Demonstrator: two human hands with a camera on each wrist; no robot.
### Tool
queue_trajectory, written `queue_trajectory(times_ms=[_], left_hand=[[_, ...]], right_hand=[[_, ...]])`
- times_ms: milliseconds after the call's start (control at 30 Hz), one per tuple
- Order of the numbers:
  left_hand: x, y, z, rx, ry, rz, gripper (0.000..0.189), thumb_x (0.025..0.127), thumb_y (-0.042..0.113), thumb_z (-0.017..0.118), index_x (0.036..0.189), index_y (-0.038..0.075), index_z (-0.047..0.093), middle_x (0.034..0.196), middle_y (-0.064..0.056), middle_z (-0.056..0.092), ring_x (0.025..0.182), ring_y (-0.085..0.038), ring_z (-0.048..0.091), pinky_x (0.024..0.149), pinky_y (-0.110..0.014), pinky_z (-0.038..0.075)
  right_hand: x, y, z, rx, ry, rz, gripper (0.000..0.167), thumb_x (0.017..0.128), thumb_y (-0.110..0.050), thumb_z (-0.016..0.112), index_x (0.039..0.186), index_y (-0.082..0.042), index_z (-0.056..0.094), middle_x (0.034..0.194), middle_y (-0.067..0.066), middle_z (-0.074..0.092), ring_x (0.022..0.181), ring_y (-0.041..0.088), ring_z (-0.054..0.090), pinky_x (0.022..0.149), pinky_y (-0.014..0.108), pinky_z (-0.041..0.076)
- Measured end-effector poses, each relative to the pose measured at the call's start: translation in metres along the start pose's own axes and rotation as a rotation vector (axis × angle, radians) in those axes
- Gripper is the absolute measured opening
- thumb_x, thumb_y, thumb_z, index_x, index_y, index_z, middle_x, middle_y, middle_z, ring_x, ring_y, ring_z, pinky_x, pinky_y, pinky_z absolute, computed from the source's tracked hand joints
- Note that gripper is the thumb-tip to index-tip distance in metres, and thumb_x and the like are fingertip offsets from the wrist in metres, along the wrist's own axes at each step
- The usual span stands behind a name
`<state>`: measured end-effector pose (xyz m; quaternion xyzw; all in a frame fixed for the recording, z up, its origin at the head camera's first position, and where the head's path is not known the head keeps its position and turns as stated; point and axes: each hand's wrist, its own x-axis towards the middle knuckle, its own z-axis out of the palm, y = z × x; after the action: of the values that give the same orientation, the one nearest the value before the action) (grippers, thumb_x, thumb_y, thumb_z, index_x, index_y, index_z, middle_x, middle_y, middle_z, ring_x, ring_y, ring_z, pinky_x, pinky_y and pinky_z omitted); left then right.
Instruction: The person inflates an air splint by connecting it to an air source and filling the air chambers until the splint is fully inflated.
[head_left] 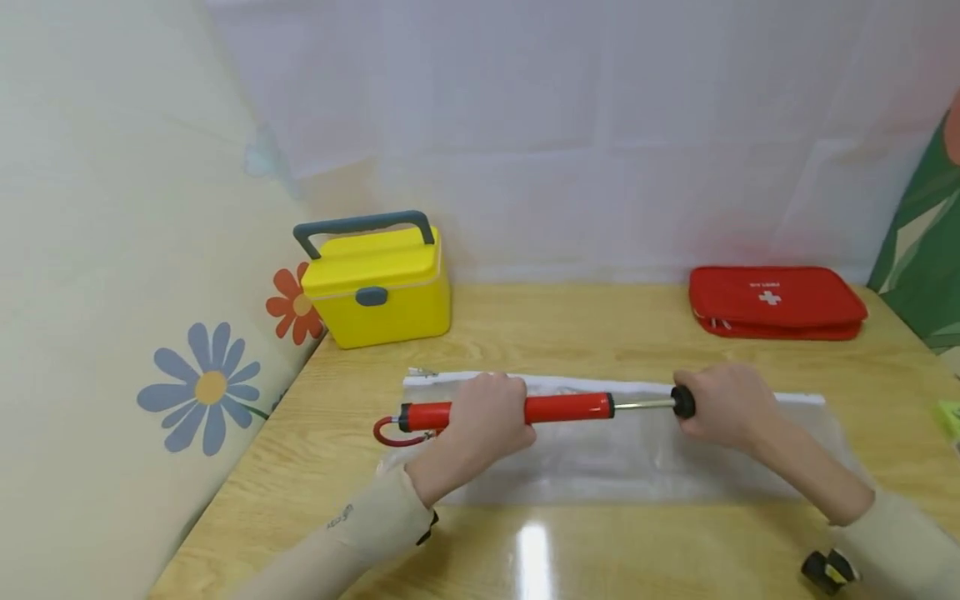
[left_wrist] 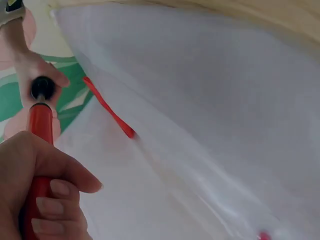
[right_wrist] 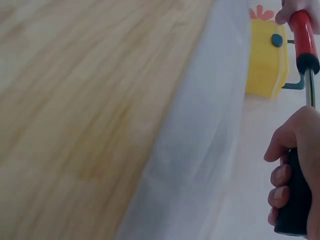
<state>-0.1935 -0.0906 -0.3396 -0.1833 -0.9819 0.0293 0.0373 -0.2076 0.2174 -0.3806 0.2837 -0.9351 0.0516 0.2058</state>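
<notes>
A red hand pump [head_left: 570,407] is held level above a translucent zip bag [head_left: 600,467] that lies flat. My left hand [head_left: 491,417] grips the red barrel, its fingers curled round it in the left wrist view. At the barrel's left end a short red hose [head_left: 384,433] loops back. My right hand [head_left: 727,408] grips the black handle [right_wrist: 295,200], and a length of silver rod [head_left: 645,404] shows between handle and barrel. The palm side of both hands is hidden in the head view.
On the wooden table [head_left: 300,500], a yellow box [head_left: 390,308] with a dark grey handle stands at the back left. A red first aid pouch [head_left: 776,304] lies at the back right. White cloth [head_left: 525,150] hangs behind, and a flower-patterned wall [head_left: 112,250] borders the left side.
</notes>
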Motion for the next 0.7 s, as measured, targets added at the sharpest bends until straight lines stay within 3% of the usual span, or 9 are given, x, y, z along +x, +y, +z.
queue_trajectory(times_ms=[233, 467, 600, 700], left_hand=[[0.006, 0.022, -0.001, 0.006, 0.060, -0.010, 0.025, 0.074, 0.035, 0.076, 0.073, 0.012, 0.065, 0.057, 0.001, 0.052, 0.048, -0.017, 0.049, 0.042, -0.029, 0.041], [0.004, 0.030, 0.007, -0.024, 0.010, -0.008, 0.027, 0.074, 0.036, 0.076, 0.079, 0.011, 0.067, 0.059, 0.002, 0.052, 0.049, -0.017, 0.049, 0.045, -0.029, 0.042], [0.003, 0.028, 0.010, -0.029, 0.003, 0.009, 0.028, 0.075, 0.035, 0.076, 0.082, 0.010, 0.068, 0.061, 0.001, 0.054, 0.049, -0.016, 0.050, 0.046, -0.029, 0.044], [0.003, 0.017, 0.011, -0.033, -0.018, 0.014, 0.026, 0.075, 0.034, 0.073, 0.080, 0.010, 0.066, 0.061, 0.001, 0.053, 0.050, -0.016, 0.049, 0.045, -0.030, 0.043]], right_hand=[[0.017, -0.031, -0.003, -0.051, -0.022, 0.012, 0.024, 0.064, -0.018, 0.070, 0.063, -0.018, 0.046, 0.048, -0.007, 0.032, 0.044, 0.013, 0.032, 0.043, 0.029, 0.025], [0.027, -0.067, 0.005, -0.017, -0.062, -0.005, 0.020, 0.066, -0.020, 0.074, 0.072, -0.011, 0.058, 0.050, -0.005, 0.040, 0.043, 0.011, 0.036, 0.043, 0.026, 0.031], [0.027, -0.068, 0.011, 0.002, -0.024, -0.021, 0.018, 0.065, -0.018, 0.072, 0.071, -0.013, 0.056, 0.051, -0.006, 0.041, 0.044, 0.012, 0.038, 0.043, 0.028, 0.034], [0.021, -0.053, 0.015, 0.017, 0.013, -0.048, 0.020, 0.065, -0.017, 0.071, 0.070, -0.016, 0.051, 0.050, -0.009, 0.037, 0.044, 0.011, 0.036, 0.042, 0.028, 0.031]])
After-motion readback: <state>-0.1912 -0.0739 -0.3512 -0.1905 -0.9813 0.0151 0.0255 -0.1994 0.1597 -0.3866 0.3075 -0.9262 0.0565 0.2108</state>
